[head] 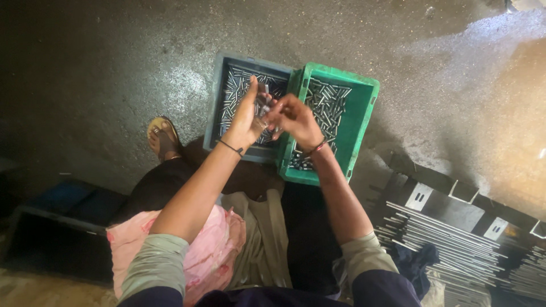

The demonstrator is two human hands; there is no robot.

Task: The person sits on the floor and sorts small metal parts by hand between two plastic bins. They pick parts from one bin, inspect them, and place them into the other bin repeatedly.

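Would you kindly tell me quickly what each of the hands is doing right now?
Left hand: fingers partly open, a bunch of small metal pins against its palm.
Right hand: fingers curled, pinching at the same pins; exact grip cannot be told.

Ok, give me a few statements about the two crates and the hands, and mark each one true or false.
1. The green crate sits to the right of the grey-blue crate. True.
2. Both crates hold small metal pins. True.
3. The left hand rests flat on the floor. False: it is raised over the crates, holding several pins close to the right hand.
4. The long metal rods lie inside the green crate. False: they lie in a stack at the lower right, outside it.
5. A sandalled foot shows left of the grey-blue crate. True.
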